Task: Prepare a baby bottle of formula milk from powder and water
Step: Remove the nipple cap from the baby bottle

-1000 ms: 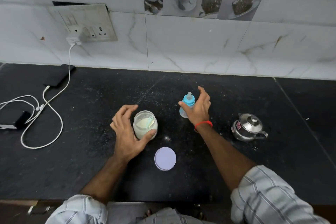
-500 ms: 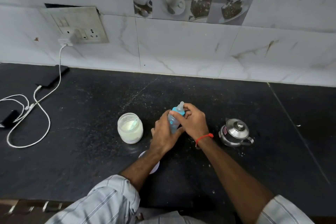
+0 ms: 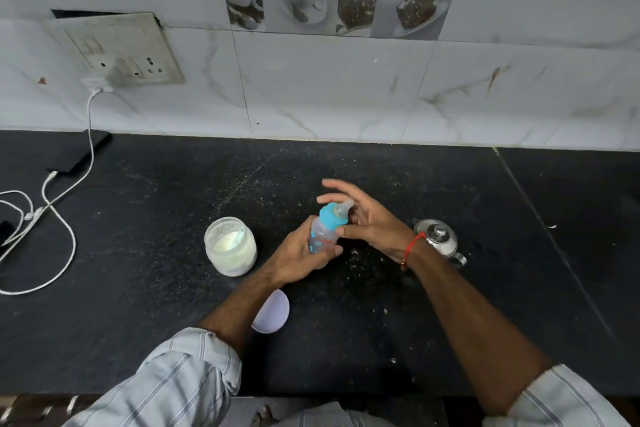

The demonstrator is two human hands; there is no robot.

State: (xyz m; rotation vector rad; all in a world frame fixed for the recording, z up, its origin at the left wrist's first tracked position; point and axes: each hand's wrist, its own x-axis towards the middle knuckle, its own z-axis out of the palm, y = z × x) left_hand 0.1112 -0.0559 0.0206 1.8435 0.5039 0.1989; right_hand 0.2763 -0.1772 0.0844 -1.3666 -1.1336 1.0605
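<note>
Bottle (image 3: 322,240) tilted above counter (image 3: 138,322), contents unclear. Left hand (image 3: 298,258) wrapped round body; right hand (image 3: 367,218) at blue collar (image 3: 330,217), fingers spread. Left of bottle: open jar (image 3: 231,246) holding powder, scoop. Lid (image 3: 272,310) nearer. Kettle (image 3: 440,239) right, shut.

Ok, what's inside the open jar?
The jar holds white powder with a pale scoop resting in it. Its depth below the surface is hidden.

Dim, soft light; wide-angle edge distortion.
</note>
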